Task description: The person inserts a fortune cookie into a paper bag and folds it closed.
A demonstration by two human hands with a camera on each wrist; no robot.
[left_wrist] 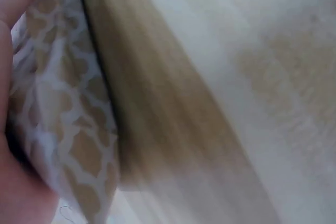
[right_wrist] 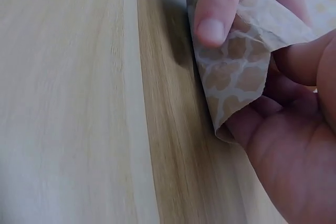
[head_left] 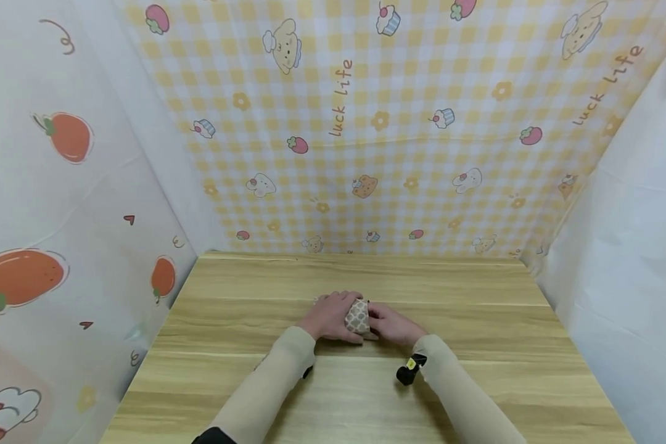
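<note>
On the table (head_left: 449, 287), the left hand (head_left: 333, 317) clasps a patterned packet (head_left: 357, 317); the right hand (head_left: 395, 325) reaches inside it, grip hidden.

Both arms (head_left: 274, 370) reach forward! Left hand (head_left: 331, 317) arches, thumb (right_wrist: 214, 17) extended. Right hand (head_left: 396, 324) sits close by, fingers (right_wrist: 245, 123) bent inward.

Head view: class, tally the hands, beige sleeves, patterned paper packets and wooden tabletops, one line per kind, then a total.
Hands: 2
Beige sleeves: 2
Patterned paper packet: 1
Wooden tabletop: 1
Total: 6
</note>
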